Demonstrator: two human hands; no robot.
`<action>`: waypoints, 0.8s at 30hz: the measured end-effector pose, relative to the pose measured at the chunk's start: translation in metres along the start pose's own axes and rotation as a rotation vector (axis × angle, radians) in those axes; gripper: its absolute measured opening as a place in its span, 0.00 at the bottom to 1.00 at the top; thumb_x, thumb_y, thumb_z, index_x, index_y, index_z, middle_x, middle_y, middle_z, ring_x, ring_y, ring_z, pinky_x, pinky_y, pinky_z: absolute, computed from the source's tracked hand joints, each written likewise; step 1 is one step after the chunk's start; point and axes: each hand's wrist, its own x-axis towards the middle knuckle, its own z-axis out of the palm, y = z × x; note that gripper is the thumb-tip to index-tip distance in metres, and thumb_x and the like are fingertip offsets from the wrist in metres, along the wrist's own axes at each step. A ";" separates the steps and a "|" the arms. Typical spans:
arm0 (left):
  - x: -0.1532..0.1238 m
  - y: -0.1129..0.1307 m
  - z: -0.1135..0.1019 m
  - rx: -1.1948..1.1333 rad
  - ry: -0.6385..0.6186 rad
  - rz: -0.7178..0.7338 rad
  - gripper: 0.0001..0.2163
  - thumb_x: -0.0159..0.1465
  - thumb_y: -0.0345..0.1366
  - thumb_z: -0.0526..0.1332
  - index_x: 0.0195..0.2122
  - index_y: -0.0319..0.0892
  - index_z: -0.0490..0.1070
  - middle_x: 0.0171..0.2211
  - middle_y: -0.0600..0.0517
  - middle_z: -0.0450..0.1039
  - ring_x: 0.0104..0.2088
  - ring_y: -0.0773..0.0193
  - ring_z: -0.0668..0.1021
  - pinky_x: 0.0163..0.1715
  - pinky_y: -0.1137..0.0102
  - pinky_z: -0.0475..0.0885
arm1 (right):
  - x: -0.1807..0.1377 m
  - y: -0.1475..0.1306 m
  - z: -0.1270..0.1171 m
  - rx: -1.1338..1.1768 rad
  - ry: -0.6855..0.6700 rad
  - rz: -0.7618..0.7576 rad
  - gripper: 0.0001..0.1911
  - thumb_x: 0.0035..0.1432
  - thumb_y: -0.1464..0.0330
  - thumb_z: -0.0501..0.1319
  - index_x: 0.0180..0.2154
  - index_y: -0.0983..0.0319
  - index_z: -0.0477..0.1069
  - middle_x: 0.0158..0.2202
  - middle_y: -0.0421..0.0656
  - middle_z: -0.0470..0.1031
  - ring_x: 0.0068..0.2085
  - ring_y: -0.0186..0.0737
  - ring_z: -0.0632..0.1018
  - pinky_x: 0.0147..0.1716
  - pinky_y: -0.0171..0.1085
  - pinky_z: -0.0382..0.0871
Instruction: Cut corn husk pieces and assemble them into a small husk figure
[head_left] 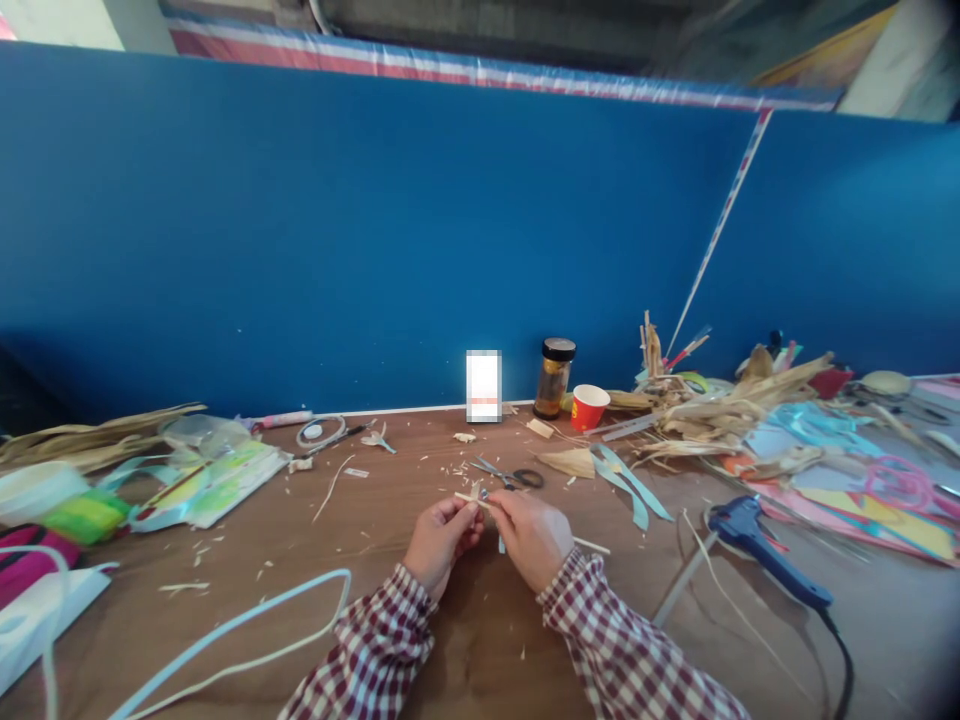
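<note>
Both my hands meet over the middle of the brown table (465, 640). My left hand (441, 537) is closed, pinching one end of a thin pale straw strip (469, 498). My right hand (531, 536) is closed on the same strip from the right; a pale stick end (592, 546) pokes out past it. Both sleeves are red-and-white check. Scissors (510, 474) lie just beyond my fingers. Small straw chips litter the table around them.
A blue glue gun (765, 550) with a black cable lies at right. A red paper cup (589, 407) and a dark-lidded jar (555, 377) stand at the blue back wall. Dried husks (720, 410) pile at right, coloured packets (202, 480) at left, a pale blue strip loop (240, 625) in front.
</note>
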 end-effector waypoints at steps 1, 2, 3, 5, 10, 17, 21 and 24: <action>0.000 0.000 0.001 0.012 -0.002 0.001 0.12 0.45 0.40 0.67 0.23 0.35 0.70 0.21 0.53 0.70 0.21 0.74 0.70 0.20 0.80 0.65 | 0.000 0.000 -0.001 -0.001 -0.003 0.006 0.13 0.60 0.65 0.48 0.42 0.56 0.68 0.33 0.42 0.73 0.35 0.36 0.73 0.33 0.32 0.61; -0.001 0.000 0.001 0.026 -0.006 0.003 0.12 0.45 0.40 0.67 0.23 0.35 0.71 0.21 0.53 0.70 0.21 0.74 0.70 0.20 0.79 0.65 | 0.001 0.001 -0.002 0.002 -0.009 0.009 0.14 0.59 0.64 0.49 0.44 0.56 0.66 0.35 0.42 0.73 0.35 0.36 0.73 0.33 0.32 0.62; -0.001 0.000 0.002 0.043 -0.013 0.004 0.13 0.45 0.41 0.67 0.24 0.35 0.71 0.21 0.53 0.70 0.21 0.74 0.70 0.21 0.79 0.65 | 0.001 0.001 -0.003 0.009 -0.019 0.005 0.15 0.59 0.64 0.49 0.47 0.57 0.65 0.36 0.42 0.73 0.35 0.36 0.73 0.32 0.32 0.62; -0.001 -0.002 0.002 0.082 -0.037 0.008 0.13 0.46 0.41 0.66 0.24 0.35 0.71 0.20 0.53 0.69 0.20 0.73 0.70 0.21 0.78 0.65 | 0.002 0.002 -0.006 0.033 -0.044 -0.024 0.17 0.58 0.63 0.50 0.49 0.58 0.63 0.39 0.43 0.73 0.36 0.36 0.74 0.33 0.32 0.63; 0.000 -0.008 0.001 0.156 -0.096 0.023 0.12 0.48 0.42 0.65 0.24 0.36 0.70 0.19 0.54 0.69 0.20 0.72 0.70 0.20 0.78 0.64 | 0.002 0.001 -0.010 0.116 -0.108 -0.093 0.17 0.58 0.67 0.50 0.50 0.56 0.62 0.42 0.42 0.71 0.39 0.35 0.73 0.37 0.31 0.64; -0.002 -0.003 0.003 0.126 -0.153 -0.038 0.11 0.48 0.41 0.65 0.26 0.36 0.72 0.20 0.54 0.69 0.20 0.74 0.69 0.21 0.79 0.64 | 0.003 0.004 -0.010 0.206 -0.120 -0.096 0.15 0.59 0.69 0.49 0.45 0.56 0.68 0.38 0.42 0.72 0.37 0.35 0.73 0.36 0.32 0.65; -0.004 -0.002 0.005 0.127 -0.174 -0.078 0.11 0.47 0.39 0.66 0.28 0.37 0.73 0.22 0.52 0.70 0.20 0.74 0.69 0.20 0.80 0.63 | 0.002 0.003 -0.008 0.154 -0.083 -0.093 0.15 0.60 0.70 0.47 0.43 0.56 0.69 0.36 0.42 0.73 0.36 0.35 0.73 0.35 0.32 0.65; -0.002 -0.005 0.003 0.149 -0.136 -0.082 0.12 0.47 0.40 0.66 0.28 0.37 0.73 0.21 0.53 0.70 0.19 0.74 0.69 0.19 0.80 0.62 | 0.001 0.002 -0.005 0.123 -0.068 -0.107 0.15 0.60 0.69 0.47 0.43 0.56 0.69 0.37 0.43 0.74 0.37 0.35 0.73 0.35 0.31 0.64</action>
